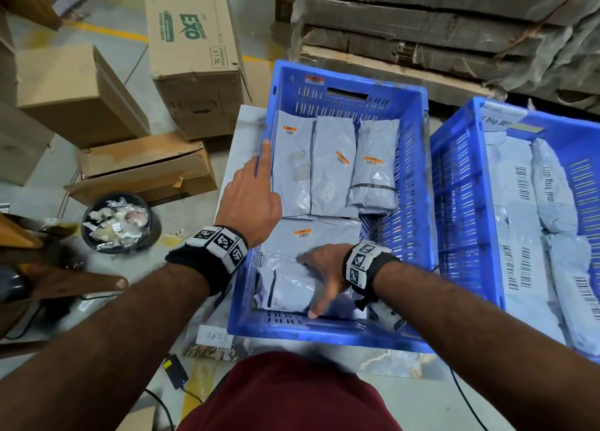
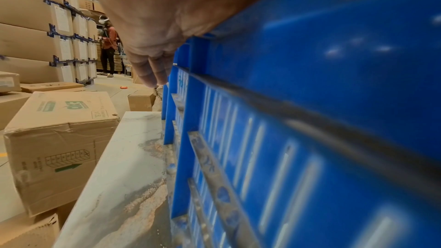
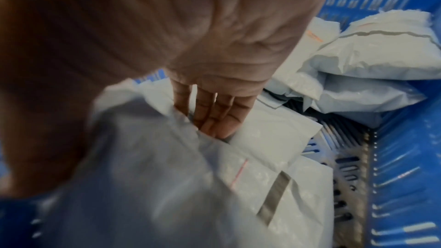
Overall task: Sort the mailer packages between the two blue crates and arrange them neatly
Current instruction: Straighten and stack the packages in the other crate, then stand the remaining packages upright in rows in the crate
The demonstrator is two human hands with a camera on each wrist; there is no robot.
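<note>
Two blue crates stand side by side. The left crate (image 1: 324,336) holds several grey mailers: three in a row at its far end (image 1: 334,167) and one flat in the middle (image 1: 311,232). My right hand (image 1: 319,278) grips a puffy grey mailer (image 1: 285,287) at the crate's near left corner, thumb over its near edge. In the right wrist view its fingers (image 3: 214,116) tuck down behind that mailer (image 3: 167,186). My left hand (image 1: 259,183) rests on the left rim, its fingers (image 2: 152,71) straight along the outer wall (image 2: 310,63). The right crate (image 1: 454,170) holds larger mailers (image 1: 552,203).
Both crates sit on a pale slab (image 1: 227,170). Cardboard boxes (image 1: 201,57) and a crushed box (image 1: 146,167) crowd the left. A black bin of scraps (image 1: 120,222) stands near my left forearm. Flattened cardboard stacks (image 1: 438,24) lie behind. A person (image 2: 108,44) stands far off.
</note>
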